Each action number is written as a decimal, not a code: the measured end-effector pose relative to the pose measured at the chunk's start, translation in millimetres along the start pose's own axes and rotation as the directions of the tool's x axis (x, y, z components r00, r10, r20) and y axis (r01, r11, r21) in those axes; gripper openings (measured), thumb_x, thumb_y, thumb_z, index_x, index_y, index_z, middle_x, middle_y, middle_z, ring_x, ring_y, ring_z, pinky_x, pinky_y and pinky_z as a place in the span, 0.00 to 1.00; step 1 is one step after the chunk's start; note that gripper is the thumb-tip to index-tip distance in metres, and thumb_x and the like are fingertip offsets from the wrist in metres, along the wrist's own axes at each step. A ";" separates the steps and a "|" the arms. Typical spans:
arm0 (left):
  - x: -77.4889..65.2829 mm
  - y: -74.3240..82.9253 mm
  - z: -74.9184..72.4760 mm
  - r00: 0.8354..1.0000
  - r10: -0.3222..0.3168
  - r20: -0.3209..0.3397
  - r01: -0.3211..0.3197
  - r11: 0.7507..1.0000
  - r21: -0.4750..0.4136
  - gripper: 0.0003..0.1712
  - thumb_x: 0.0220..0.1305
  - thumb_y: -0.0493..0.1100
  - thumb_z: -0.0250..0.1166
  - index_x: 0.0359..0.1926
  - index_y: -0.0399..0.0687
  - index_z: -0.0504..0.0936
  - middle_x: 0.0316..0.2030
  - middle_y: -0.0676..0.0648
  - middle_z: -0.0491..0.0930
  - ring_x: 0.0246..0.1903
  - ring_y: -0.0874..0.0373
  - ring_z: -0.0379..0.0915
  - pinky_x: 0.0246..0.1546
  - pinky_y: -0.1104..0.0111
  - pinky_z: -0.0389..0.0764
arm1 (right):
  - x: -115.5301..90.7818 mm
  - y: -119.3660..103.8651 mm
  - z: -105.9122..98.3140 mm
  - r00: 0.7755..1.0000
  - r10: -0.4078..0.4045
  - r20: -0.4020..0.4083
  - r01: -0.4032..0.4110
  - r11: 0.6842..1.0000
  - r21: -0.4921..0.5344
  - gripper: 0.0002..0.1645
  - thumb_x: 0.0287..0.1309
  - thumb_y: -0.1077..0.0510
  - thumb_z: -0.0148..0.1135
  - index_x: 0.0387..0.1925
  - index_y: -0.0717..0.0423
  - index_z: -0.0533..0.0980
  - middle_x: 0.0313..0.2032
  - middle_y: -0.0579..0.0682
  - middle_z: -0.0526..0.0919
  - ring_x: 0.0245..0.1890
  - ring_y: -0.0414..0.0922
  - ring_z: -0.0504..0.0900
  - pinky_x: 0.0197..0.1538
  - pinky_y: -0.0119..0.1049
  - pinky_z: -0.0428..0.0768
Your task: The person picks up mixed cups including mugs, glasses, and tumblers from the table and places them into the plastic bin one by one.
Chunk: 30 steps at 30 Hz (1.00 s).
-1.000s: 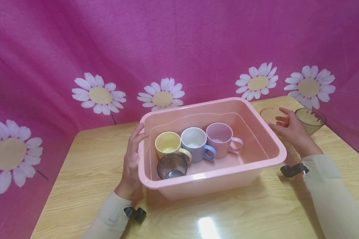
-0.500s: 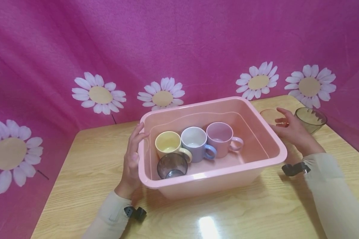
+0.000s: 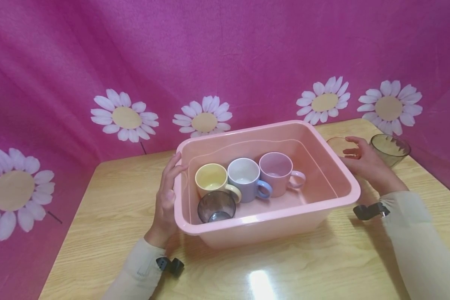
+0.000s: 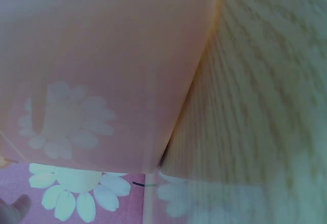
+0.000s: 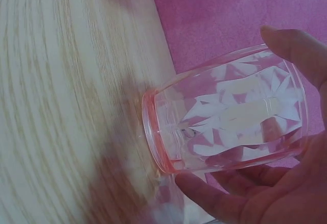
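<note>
In the head view a pink plastic basin (image 3: 266, 216) stands on the table. My left hand (image 3: 166, 204) holds its left rim, fingers hooked over the edge. Inside, a yellow mug (image 3: 211, 179), a blue mug (image 3: 243, 183) and a pink mug (image 3: 275, 177) stand in a row, with a dark smoky glass (image 3: 216, 207) in front of the yellow one. Right of the basin my right hand (image 3: 371, 166) is around a clear pinkish-orange glass (image 5: 230, 112). The right wrist view shows thumb and fingers on opposite sides of this glass, its base close to the tabletop.
A greenish-brown tinted glass (image 3: 390, 150) stands just beyond my right hand, near the table's right edge. The wooden table (image 3: 116, 200) meets a magenta curtain (image 3: 225, 54) with daisies at the back. Light glares off the table's front.
My right hand has shifted slightly rightward at the pinkish-orange glass. The left hand stays on the basin rim, and the basin with its contents keeps its place.
</note>
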State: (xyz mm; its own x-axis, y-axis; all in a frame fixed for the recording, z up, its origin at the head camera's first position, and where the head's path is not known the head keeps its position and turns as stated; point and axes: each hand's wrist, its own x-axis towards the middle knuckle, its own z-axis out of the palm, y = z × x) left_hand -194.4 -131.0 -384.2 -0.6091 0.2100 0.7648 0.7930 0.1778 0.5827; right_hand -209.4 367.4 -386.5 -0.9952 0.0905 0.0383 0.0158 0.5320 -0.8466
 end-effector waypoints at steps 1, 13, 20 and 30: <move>-0.1 0.1 -0.1 1.000 -0.003 0.001 0.003 1.000 0.000 0.35 0.69 0.58 0.35 0.58 0.32 0.67 0.70 0.39 0.57 0.72 0.45 0.46 0.70 0.50 0.53 | 0.1 0.1 0.1 1.000 0.002 0.004 -0.002 1.000 0.005 0.49 0.63 0.53 0.59 0.73 0.61 0.41 0.62 0.77 0.59 0.59 0.65 0.63 0.36 0.18 0.73; -1.3 1.4 -0.1 0.999 -0.031 0.005 0.031 0.999 -0.022 0.37 0.69 0.61 0.37 0.58 0.32 0.67 0.71 0.42 0.56 0.72 0.46 0.46 0.69 0.51 0.54 | -0.3 -5.4 0.1 1.000 0.021 0.007 -0.021 1.000 -0.003 0.51 0.62 0.50 0.61 0.73 0.62 0.42 0.62 0.76 0.60 0.59 0.65 0.64 0.36 0.20 0.75; -0.6 1.2 0.7 1.000 -0.024 0.004 0.024 1.000 -0.014 0.35 0.69 0.58 0.37 0.58 0.32 0.67 0.71 0.41 0.57 0.71 0.46 0.47 0.68 0.45 0.53 | -0.9 -9.3 0.4 1.000 0.027 0.011 -0.027 0.999 -0.025 0.50 0.63 0.53 0.60 0.73 0.63 0.42 0.62 0.77 0.60 0.59 0.66 0.65 0.36 0.20 0.75; -0.2 2.1 -0.7 0.999 -0.031 0.012 0.031 0.999 -0.015 0.36 0.69 0.62 0.37 0.60 0.37 0.68 0.71 0.41 0.56 0.71 0.45 0.47 0.68 0.48 0.56 | -1.6 -12.8 1.1 1.000 0.021 -0.010 -0.021 1.000 0.009 0.51 0.62 0.52 0.61 0.73 0.62 0.42 0.62 0.75 0.60 0.57 0.61 0.65 0.37 0.19 0.75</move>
State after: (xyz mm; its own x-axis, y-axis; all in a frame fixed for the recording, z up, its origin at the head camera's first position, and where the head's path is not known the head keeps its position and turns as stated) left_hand -192.6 -131.4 -383.0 -0.6334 0.2158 0.7431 0.7738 0.1701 0.6102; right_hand -208.2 359.5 -376.2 -0.9936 0.1098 0.0255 0.0359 0.5227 -0.8518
